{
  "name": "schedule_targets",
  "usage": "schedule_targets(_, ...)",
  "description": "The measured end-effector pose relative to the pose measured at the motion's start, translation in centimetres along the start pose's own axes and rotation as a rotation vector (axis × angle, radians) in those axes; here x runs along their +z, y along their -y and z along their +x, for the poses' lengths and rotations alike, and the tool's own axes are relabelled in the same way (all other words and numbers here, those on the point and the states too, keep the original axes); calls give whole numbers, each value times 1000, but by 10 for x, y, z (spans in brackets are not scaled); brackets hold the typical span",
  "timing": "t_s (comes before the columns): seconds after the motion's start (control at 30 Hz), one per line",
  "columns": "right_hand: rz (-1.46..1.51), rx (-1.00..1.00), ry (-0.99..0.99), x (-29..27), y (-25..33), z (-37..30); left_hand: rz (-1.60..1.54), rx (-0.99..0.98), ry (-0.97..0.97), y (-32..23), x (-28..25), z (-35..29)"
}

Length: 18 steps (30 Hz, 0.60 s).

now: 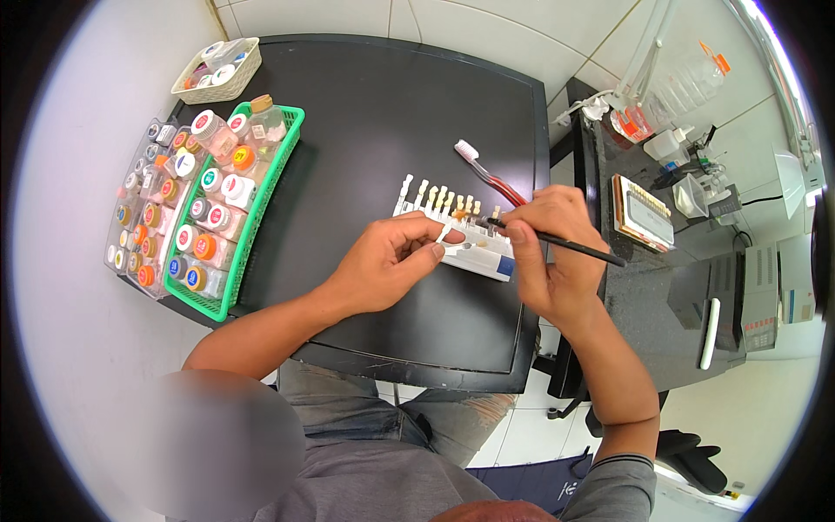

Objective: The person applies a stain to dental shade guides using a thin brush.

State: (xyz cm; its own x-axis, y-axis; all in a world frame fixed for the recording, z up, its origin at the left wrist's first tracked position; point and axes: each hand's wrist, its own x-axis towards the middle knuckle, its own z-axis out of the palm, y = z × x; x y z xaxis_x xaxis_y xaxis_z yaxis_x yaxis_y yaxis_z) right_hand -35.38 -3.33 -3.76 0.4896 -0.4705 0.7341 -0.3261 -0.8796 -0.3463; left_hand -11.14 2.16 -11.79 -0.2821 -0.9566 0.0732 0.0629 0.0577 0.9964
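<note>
My left hand [387, 261] pinches a small white tooth shade tab [445, 232] between thumb and fingers. My right hand [561, 252] grips a slim black-handled tool [583, 248] like a pen, its thin end pointing toward the left hand. The tip is too small to make out. Just beyond both hands lies a white dental shade guide [487, 263] with a blue end and a row of tooth-coloured tabs [432, 195]. A red toothbrush [496, 183] with white bristles reaches out from beside the right hand's knuckles; whether the fingers hold it I cannot tell.
Left on the black table [374, 113] stands a green basket [290, 143] of capped jars, beside a clear organizer [122, 213] of more jars. A cream basket [248, 74] sits behind. At right, a dark counter [648, 309] bears a large plastic bottle [683, 91] and a boxed tab set [642, 217].
</note>
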Motion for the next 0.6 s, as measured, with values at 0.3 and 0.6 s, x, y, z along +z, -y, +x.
schedule_targets(0.3,-28,-51,17,-4,3,5,-2,14,9,1,0,0)
schedule_targets(0.6,-10,-59,32,-2,1,3,2,35,4,3,0,1)
